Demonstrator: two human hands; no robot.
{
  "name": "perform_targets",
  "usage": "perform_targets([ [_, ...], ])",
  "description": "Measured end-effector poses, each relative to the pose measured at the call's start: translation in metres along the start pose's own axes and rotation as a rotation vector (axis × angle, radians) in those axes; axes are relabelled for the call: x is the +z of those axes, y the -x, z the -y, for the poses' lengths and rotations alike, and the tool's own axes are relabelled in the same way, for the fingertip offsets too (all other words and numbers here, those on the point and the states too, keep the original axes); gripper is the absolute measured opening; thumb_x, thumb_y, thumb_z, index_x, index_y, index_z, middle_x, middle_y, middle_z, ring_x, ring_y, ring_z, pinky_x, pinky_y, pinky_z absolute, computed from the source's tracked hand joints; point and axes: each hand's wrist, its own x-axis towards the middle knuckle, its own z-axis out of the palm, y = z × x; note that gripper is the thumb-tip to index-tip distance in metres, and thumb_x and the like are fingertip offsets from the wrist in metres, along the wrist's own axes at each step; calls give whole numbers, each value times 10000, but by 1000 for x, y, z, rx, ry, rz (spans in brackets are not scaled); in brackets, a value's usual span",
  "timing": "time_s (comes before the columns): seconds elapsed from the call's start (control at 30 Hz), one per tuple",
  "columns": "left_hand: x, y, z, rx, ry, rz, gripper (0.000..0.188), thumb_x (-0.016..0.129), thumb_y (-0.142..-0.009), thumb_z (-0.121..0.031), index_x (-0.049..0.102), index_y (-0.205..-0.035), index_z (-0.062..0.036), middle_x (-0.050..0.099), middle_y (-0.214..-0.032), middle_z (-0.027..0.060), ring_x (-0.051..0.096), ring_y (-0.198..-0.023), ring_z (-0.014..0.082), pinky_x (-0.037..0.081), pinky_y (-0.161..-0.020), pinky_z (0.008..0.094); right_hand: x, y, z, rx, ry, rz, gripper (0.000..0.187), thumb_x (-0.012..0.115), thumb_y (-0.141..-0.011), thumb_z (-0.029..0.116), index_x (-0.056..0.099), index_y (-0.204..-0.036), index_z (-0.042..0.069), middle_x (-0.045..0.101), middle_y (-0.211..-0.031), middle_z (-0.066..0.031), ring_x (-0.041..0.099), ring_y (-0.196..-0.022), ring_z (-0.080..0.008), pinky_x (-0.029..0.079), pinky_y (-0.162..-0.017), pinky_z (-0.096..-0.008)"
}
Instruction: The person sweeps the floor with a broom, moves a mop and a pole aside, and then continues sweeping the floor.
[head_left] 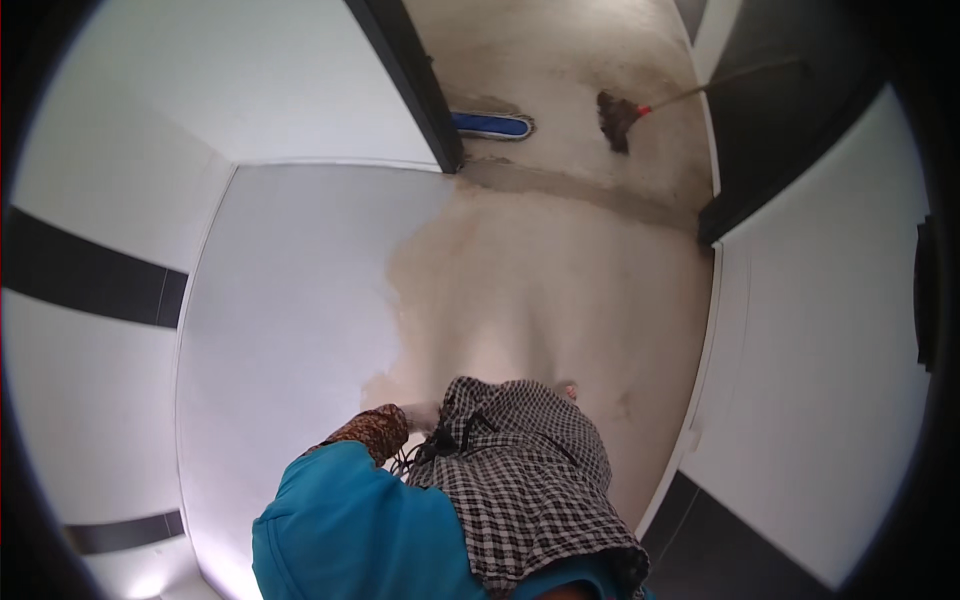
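Note:
My left hand (422, 415) hangs low beside a black-and-white checked cloth (530, 450) that covers my front. The hand is smeared, and its fingers are hidden against the cloth's edge, so I cannot make out whether it holds anything. A brown patterned cuff (378, 432) and a teal sleeve (330, 510) cover that arm. Thin dark cords (408, 460) dangle near the wrist. My right hand does not show. A small bit of skin (569, 390) peeks out past the cloth's hem; I cannot tell what part it is.
Brown, wet-looking floor (520, 270) meets pale floor (280, 280) on the left. Beyond a dark door frame (410, 80) lie a blue flat mop head (492, 125) and a dark mop (618, 120) with a red collar, its long handle slanting right. White walls (810, 320) stand either side.

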Motion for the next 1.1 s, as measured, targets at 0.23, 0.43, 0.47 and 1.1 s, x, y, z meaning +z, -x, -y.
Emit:
perform_targets([
  [0.23,-26,0,-167,260,397,-411,454,700,-766,-95,594,-1196,4,680,-1136,146,609,-1042,225,470,-911,346,-161,102,417,-614,305,-308,224,512,-856,181,612,-886,-16,601,-712,-98,606,-597,-197,455,-491,-343],
  [0.43,-104,-109,-242,56,89,-512,443,605,-806,-36,537,-1241,3,629,-1089,219,585,-1067,363,455,-944,373,-183,159,728,-856,408,-401,306,532,-873,214,631,-1046,-18,632,-814,-91,622,-701,-181,463,-584,-325],
  [0.47,-111,-127,-248,148,55,-581,452,590,-814,-35,521,-1259,3,600,-1118,241,567,-1085,394,445,-966,382,-149,201,778,-900,478,-405,288,531,-876,206,641,-1030,-11,629,-809,-82,617,-705,-176,468,-609,-325],
  [1.1,-72,-171,-534,-697,1306,-1063,507,602,-883,-346,617,-1208,44,682,-1090,181,634,-1009,234,508,-855,332,-246,245,1344,-774,1822,-1409,608,668,-804,345,478,-1345,141,658,-1077,-117,644,-1002,-329,495,-840,-469],
])
